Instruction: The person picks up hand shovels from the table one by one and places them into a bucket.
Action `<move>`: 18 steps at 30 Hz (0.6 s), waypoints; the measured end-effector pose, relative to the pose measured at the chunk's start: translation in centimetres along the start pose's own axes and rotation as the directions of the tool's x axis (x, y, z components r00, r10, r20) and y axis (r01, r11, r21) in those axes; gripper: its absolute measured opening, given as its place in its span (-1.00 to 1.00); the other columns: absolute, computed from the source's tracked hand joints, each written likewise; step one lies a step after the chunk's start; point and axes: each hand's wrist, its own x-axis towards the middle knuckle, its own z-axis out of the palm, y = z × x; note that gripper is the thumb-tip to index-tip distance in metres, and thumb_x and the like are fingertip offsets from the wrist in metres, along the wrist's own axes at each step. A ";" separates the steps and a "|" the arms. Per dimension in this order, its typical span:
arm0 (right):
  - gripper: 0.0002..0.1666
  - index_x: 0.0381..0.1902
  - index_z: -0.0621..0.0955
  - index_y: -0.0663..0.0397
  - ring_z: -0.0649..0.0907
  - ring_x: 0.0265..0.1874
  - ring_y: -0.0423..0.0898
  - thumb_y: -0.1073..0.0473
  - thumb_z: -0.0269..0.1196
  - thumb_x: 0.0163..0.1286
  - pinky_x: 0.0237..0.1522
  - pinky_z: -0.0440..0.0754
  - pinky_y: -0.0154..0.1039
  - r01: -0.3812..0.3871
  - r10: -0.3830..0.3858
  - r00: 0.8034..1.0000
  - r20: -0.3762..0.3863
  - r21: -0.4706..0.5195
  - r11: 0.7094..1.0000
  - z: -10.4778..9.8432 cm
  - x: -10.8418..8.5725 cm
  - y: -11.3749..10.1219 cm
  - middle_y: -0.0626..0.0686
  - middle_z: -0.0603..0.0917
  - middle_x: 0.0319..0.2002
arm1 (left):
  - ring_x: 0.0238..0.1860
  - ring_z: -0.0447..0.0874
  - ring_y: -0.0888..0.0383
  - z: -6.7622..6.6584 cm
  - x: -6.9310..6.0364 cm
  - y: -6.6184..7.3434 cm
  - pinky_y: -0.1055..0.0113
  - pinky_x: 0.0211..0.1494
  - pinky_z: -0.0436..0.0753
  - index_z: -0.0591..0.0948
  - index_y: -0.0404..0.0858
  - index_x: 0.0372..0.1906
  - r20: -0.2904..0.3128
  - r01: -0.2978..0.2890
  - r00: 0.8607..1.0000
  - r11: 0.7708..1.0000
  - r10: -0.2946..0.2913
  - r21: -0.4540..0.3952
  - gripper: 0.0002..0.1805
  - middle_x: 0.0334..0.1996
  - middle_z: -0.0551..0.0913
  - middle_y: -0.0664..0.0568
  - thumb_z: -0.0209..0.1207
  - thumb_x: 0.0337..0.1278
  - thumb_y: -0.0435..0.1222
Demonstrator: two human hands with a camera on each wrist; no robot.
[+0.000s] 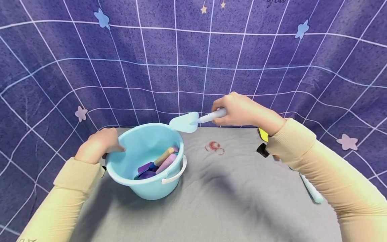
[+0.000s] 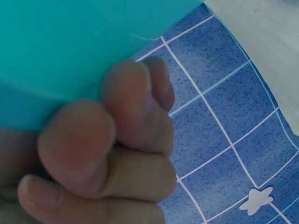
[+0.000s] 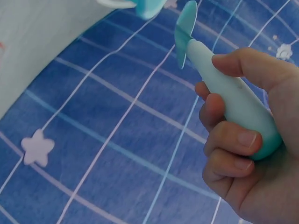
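Note:
A light blue bucket (image 1: 145,134) stands left of centre in the head view, tilted a little. My left hand (image 1: 98,144) grips its left rim, thumb inside; in the left wrist view curled fingers (image 2: 79,140) lie against the bucket wall (image 2: 56,46). My right hand (image 1: 239,109) holds a pale blue toy shovel (image 1: 185,122) by its white handle, the blade at the bucket's right rim. The right wrist view shows fingers wrapped round the shovel handle (image 3: 219,79). Inside the bucket lie several items, among them a tan handle (image 1: 163,156) and a pink handle (image 1: 166,163).
On the grey cloth (image 1: 211,208) at the right, partly behind my right arm, are a yellow piece (image 1: 263,135), a black piece (image 1: 262,150) and a pale handle (image 1: 312,191). A red mark (image 1: 214,146) shows on the cloth. A purple-blue grid curtain (image 1: 193,77) hangs behind.

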 end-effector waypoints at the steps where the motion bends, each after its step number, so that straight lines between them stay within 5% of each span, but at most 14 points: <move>1: -0.83 -0.36 0.67 -0.05 0.50 -0.59 -0.14 0.05 0.31 0.09 -0.53 0.46 -0.23 0.031 -0.031 0.999 -0.008 0.011 0.999 0.1 0.2 -0.4 -0.09 0.61 -0.55 | -0.76 0.58 0.11 0.0 0.0 0.0 0.26 -0.59 0.51 0.49 -0.42 -0.48 0.002 0.002 1.000 1.000 -0.002 0.001 -0.61 -0.70 0.55 -0.13 0.29 -0.03 -0.13; 9: -0.84 -0.37 0.70 0.02 0.54 -0.52 -0.16 0.12 0.34 0.06 -0.40 0.52 -0.26 0.183 -0.182 0.983 -0.020 0.050 0.982 1.4 1.5 -2.7 -0.08 0.66 -0.45 | -0.76 0.57 0.12 -0.1 0.1 -0.1 0.26 -0.59 0.50 0.50 -0.39 -0.52 0.014 0.008 1.000 1.000 -0.008 0.011 -0.61 -0.75 0.55 -0.10 0.29 -0.03 -0.12; 18: -0.84 -0.35 0.70 0.10 0.52 -0.48 -0.16 0.21 0.34 0.06 -0.34 0.52 -0.33 0.368 -0.369 0.929 -0.006 0.103 0.924 3.3 3.0 -4.7 -0.04 0.63 -0.43 | -0.76 0.57 0.12 -0.1 0.1 -0.1 0.27 -0.60 0.50 0.50 -0.38 -0.54 0.013 0.003 1.000 1.000 -0.003 0.010 -0.62 -0.76 0.55 -0.09 0.29 -0.04 -0.12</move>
